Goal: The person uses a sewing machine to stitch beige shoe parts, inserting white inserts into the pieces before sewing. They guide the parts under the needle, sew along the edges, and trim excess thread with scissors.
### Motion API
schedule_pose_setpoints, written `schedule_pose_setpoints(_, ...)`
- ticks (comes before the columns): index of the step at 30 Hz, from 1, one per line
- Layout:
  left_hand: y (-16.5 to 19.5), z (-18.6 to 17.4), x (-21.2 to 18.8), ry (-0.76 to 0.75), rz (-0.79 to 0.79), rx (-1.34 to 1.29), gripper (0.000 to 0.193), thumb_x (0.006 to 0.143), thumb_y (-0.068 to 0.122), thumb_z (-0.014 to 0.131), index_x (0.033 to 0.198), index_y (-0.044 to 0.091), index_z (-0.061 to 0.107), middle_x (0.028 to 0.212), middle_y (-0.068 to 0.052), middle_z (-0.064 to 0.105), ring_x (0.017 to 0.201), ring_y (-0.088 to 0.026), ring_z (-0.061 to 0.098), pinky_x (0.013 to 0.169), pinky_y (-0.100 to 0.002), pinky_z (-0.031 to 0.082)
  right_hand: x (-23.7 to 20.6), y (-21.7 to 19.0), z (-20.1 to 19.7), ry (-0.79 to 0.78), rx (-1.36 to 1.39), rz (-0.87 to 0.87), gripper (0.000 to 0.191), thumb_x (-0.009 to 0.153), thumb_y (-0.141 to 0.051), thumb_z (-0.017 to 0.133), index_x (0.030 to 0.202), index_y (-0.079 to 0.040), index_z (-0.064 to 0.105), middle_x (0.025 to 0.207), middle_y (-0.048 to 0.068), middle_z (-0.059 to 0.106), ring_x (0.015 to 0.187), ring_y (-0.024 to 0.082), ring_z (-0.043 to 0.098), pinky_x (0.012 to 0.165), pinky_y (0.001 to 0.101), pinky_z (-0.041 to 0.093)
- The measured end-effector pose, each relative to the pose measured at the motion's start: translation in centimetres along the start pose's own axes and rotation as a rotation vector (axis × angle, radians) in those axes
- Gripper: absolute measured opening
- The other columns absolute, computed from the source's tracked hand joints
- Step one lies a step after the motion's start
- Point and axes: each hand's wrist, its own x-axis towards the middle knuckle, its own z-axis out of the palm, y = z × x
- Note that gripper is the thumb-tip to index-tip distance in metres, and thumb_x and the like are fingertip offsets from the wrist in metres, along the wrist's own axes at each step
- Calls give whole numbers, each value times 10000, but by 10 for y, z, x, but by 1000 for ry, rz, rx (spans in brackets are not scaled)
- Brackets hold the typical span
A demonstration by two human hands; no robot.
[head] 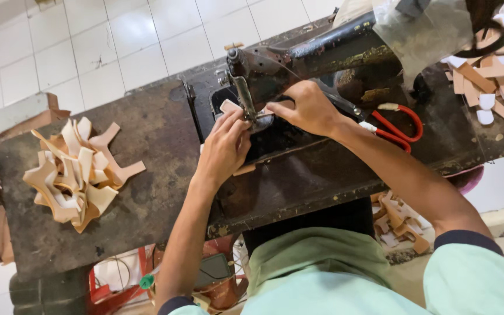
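Note:
An old black sewing machine [316, 55] stands on a dark, worn work table [147, 151]. My left hand [224, 146] pinches a small tan leather piece [229, 106] and holds it at the needle and presser foot [245, 96]. My right hand [305, 108] rests on the machine bed just right of the needle, fingers pressing on the same piece. A further tan edge [244, 170] pokes out below my left hand.
A heap of cut tan and white leather pieces [76, 172] lies on the table's left. Red-handled scissors [396, 125] sit to the right of my right hand. More cut pieces [494, 81] pile at the far right, others [399, 220] lie on the floor below.

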Motion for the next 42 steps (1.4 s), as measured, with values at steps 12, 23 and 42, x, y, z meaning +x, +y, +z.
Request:
schedule_pose_setpoints(12,19,10,-7,31,-172,87,237,928,205,782,1028,24,667,977,-110,676,987,-328,637,894,-444,486,26,-40,-21,30,1045,-315,749,1017,86,716,1655,-56,351,1292,41,607,1034,62,572,858,241,547)
schedule_pose_setpoints(23,23,0,-6,144,-90,40,162,934,89,745,1083,32,717,1046,-119,681,984,-330,645,849,-423,542,22,11,8,72,500,105,222,1003,-236,741,1189,-115,731,941,-36,686,850,88,588,731,318,492)
schedule_pose_setpoints(42,19,6,-2,158,-104,89,160,930,31,757,1080,32,701,1062,-123,664,948,-312,655,809,-406,560,20,17,20,-12,753,36,263,1008,-252,709,1222,-99,723,1021,-60,730,862,31,586,724,265,481)
